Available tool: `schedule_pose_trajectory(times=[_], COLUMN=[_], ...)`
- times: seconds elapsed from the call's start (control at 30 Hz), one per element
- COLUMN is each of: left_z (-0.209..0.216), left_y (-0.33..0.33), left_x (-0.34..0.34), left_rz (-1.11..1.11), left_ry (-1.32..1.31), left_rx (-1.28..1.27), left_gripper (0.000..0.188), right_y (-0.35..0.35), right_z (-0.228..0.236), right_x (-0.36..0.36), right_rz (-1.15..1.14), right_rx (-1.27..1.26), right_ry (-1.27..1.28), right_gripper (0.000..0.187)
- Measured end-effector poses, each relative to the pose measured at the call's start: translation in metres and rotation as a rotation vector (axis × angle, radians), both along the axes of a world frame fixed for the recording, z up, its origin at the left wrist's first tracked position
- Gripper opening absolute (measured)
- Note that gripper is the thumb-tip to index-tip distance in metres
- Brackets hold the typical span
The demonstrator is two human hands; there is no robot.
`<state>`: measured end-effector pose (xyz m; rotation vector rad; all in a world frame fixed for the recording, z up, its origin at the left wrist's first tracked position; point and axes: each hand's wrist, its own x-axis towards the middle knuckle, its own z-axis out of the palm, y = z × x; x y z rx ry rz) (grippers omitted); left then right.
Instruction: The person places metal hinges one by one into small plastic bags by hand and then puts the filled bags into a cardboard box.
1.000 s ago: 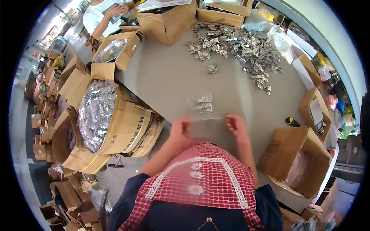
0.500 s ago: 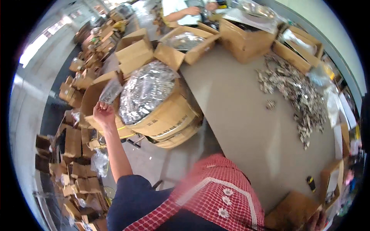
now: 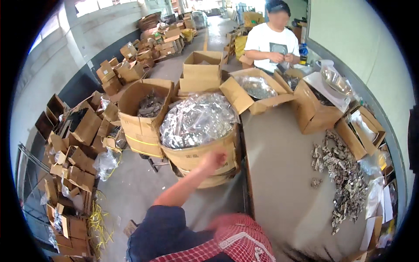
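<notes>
My left hand [image 3: 216, 160] is stretched out in front of the large round cardboard box [image 3: 196, 155]. It is blurred, its fingers cannot be made out, and no bag shows in it. Clear plastic bags [image 3: 198, 120] with shiny contents heap above that box's rim. Left of it, a taller open carton [image 3: 142, 129] holds more clear bags [image 3: 150, 105] with greyish contents. My right hand is out of view. A red checked cloth with white trim [image 3: 244, 240] covers part of me at the lower edge.
A grey-brown table [image 3: 283, 174] bears a pile of small metal parts [image 3: 347, 183] on its right. Open cartons [image 3: 316, 109] line its far side, one with a steel bowl [image 3: 336, 83] on top. A person [image 3: 273, 43] stands beyond, hands together. Cartons [image 3: 80, 174] crowd the left floor.
My left hand has moved right, from the left carton to before the round box; the clear bag it held no longer shows in it. My right hand has left view. The view has tilted up.
</notes>
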<state>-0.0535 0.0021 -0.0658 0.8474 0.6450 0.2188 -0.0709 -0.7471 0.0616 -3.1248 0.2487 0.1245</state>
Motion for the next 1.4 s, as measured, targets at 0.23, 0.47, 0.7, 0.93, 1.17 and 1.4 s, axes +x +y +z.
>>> schedule_pose_trajectory(times=[0.23,0.47,0.7,0.93,1.17,1.4], left_z=[0.037,0.041,0.055,0.086,0.056,0.046], left_y=[-0.057,-0.148,-0.297,-0.331,-0.312,-0.337], left_x=[0.025,0.051,0.039,0.046,0.059,0.031], left_rz=[-0.117,-0.382,-1.016,-1.265,-0.795,-0.871], left_ry=[0.154,0.066,-0.244,-0.209,-0.281,-0.469], left_rx=[0.232,0.467,0.404,-0.206,0.598,1.227], left_gripper=[0.016,0.020,0.048,0.051,0.031,0.058], right_y=[-0.018,0.056,0.204,0.204,0.221,0.259], right_z=[0.013,0.069,0.042,-0.033,-0.051,-0.078], right_x=[-0.027,-0.071,-0.024,0.016,0.050,0.048], right_rz=[-0.079,-0.439,-0.523,-0.305,0.171,0.159], right_rx=[0.067,0.790,1.231,1.426,0.506,1.279], right_ry=[0.030,-0.716,-0.520,-0.326,-0.638,-0.024], right_gripper=[0.029,0.032,0.021,0.020,0.039,0.034])
